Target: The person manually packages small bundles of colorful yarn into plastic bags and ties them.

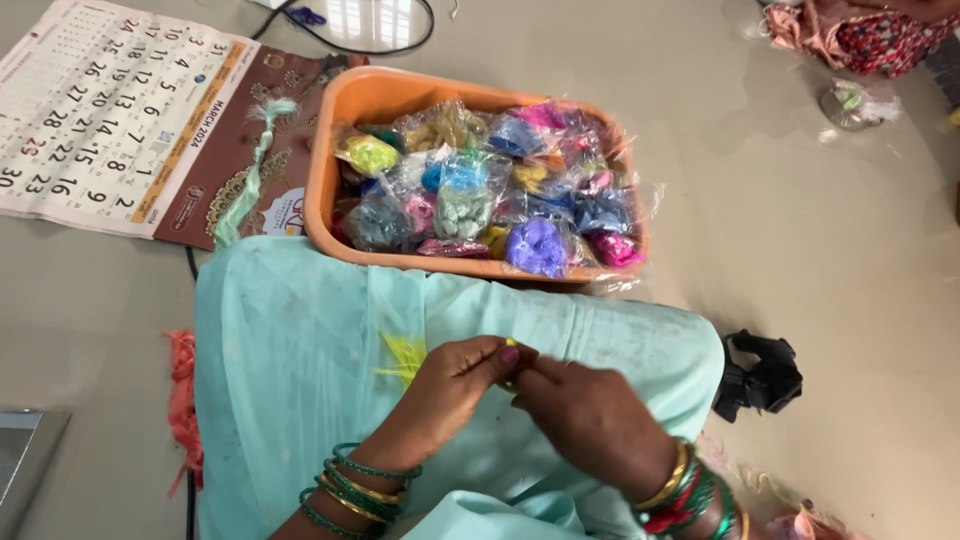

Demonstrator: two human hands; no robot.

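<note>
Nearest the camera, the person's two hands meet over the lap. The left hand (455, 378) has its fingers curled in, thumb and forefinger pinched on a small yellow-green bit (511, 343) at the fingertips; the right hand (580, 410) is closed in against it from the other side, its fingertips touching the same spot, so the tiny piece is steadied between both. Whether the right hand grips a thread of its own cannot be told. Green and gold bangles (355, 490) sit on both wrists.

Under the hands lies a pale mint cloth (290, 350) spread across the lap, which serves as a soft work surface close to the eyes. A tuft of yellow threads (403, 357) rests on it just left of the left hand, within easy reach.

Beyond the knee, touching the cloth's far edge, stands an orange plastic tray (330, 160) packed with small clear bags of coloured thread (480, 190), kept near as a supply. A pale green skein (250, 170) lies over a wall calendar (100, 110) on the floor (820, 260) to the left. A black object (765, 375) sits on the floor to the right.
</note>
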